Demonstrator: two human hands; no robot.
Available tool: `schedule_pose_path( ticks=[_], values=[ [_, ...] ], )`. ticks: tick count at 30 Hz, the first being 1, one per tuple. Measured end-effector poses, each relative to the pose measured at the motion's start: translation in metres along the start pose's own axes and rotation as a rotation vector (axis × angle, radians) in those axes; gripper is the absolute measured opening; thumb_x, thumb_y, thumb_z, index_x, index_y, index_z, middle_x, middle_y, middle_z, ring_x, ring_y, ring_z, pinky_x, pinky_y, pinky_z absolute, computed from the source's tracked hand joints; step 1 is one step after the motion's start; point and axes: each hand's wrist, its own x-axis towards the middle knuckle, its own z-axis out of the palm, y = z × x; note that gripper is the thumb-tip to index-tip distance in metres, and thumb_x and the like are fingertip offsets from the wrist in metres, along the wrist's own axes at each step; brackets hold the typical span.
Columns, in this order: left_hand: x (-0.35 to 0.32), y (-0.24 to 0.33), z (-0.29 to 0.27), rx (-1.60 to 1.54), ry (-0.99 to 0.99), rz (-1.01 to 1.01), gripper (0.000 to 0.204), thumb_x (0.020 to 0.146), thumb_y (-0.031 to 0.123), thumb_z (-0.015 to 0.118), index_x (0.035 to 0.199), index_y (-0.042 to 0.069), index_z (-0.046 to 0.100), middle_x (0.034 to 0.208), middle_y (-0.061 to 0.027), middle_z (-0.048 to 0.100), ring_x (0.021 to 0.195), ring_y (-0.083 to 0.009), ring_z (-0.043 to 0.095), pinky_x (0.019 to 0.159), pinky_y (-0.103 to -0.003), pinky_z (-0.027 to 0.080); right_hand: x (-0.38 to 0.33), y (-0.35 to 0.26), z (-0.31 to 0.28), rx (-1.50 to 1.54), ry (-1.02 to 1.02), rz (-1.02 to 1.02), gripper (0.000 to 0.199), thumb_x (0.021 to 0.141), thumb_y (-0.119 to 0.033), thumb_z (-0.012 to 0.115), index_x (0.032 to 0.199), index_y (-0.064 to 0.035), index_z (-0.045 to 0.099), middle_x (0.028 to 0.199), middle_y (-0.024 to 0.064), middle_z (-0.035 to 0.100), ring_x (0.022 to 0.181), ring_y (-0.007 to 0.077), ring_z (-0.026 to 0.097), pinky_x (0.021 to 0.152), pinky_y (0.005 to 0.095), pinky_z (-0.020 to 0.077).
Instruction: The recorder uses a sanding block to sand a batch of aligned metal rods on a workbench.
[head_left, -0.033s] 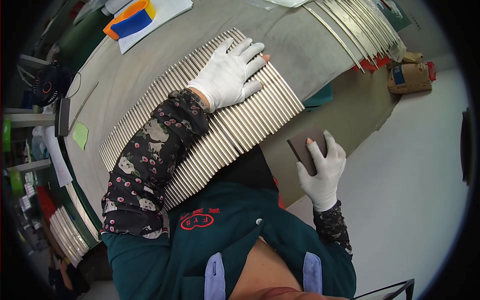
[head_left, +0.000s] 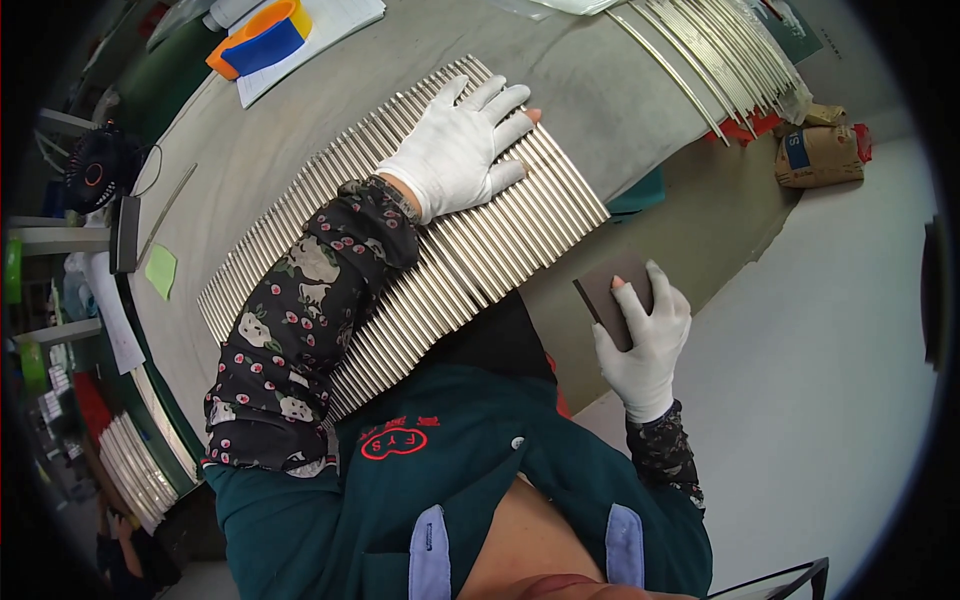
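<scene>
Left hand flat, fingers spread on metal rod row; right hand, at 4 o'clock, fingers gripping dark block.

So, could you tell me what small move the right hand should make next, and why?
Probably bring the right hand with its dark pad up onto the near ends of the metal rods. The left hand already lies flat on them, while the pad is held off the table edge.

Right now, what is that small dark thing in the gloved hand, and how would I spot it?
Start at the grey table with its wide row of shiny metal rods. Just past its near edge, the right hand in a white glove holds a small dark brown block. It alone is flat, matte and dark beside the bright rods.
</scene>
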Motion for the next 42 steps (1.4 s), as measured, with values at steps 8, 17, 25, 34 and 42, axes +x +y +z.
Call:
schedule_pose_path(
  ticks=[8, 17, 25, 34, 42],
  values=[
    [0.014, 0.002, 0.001, 0.002, -0.025, -0.020, 0.058, 0.092, 0.044, 0.046, 0.139, 0.010, 0.043, 0.147, -0.0119, 0.037, 0.138, -0.0306, 0.029, 0.114, -0.049, 0.020, 0.001, -0.002, 0.006, -0.007, -0.020, -0.004, 0.060, 0.059, -0.017, 0.077, 0.117, -0.0181, 0.061, 0.133, 0.0182, 0.045, 0.109, 0.0337, 0.048, 0.090, 0.0429, 0.0381],
    [0.026, 0.002, 0.002, 0.019, -0.017, -0.026, 0.059, 0.092, 0.046, 0.046, 0.138, 0.009, 0.045, 0.147, -0.0124, 0.038, 0.138, -0.0299, 0.031, 0.114, -0.049, 0.021, 0.002, -0.002, 0.006, 0.011, -0.030, 0.001, 0.061, 0.058, -0.017, 0.077, 0.117, -0.0179, 0.061, 0.133, 0.0183, 0.045, 0.109, 0.0337, 0.048, 0.090, 0.0433, 0.0384],
    [0.035, 0.002, 0.007, -0.007, 0.004, -0.017, 0.058, 0.091, 0.046, 0.047, 0.135, 0.008, 0.047, 0.146, -0.0126, 0.039, 0.138, -0.0303, 0.031, 0.113, -0.049, 0.021, 0.015, -0.022, 0.001, 0.292, 0.066, -0.215, 0.062, 0.053, -0.018, 0.078, 0.112, -0.0161, 0.060, 0.128, 0.0227, 0.049, 0.104, 0.0344, 0.052, 0.083, 0.0430, 0.0425],
    [0.037, 0.002, 0.004, -0.016, -0.029, -0.031, 0.058, 0.092, 0.046, 0.045, 0.134, 0.005, 0.048, 0.146, -0.0121, 0.039, 0.139, -0.0303, 0.030, 0.114, -0.049, 0.020, 0.053, 0.043, 0.008, -0.142, 0.357, 0.083, 0.052, 0.061, -0.009, 0.073, 0.112, -0.0067, 0.062, 0.120, 0.0247, 0.053, 0.101, 0.0372, 0.052, 0.086, 0.0442, 0.0431],
    [0.043, 0.003, 0.005, 0.036, -0.050, -0.034, 0.056, 0.094, 0.046, 0.042, 0.137, 0.010, 0.046, 0.147, -0.0112, 0.038, 0.139, -0.0303, 0.029, 0.114, -0.049, 0.020, 0.042, -0.018, 0.004, 0.252, -0.119, -0.399, 0.054, 0.059, -0.016, 0.077, 0.111, -0.0109, 0.061, 0.120, 0.0207, 0.055, 0.097, 0.0358, 0.055, 0.083, 0.0458, 0.0447]
  ],
)
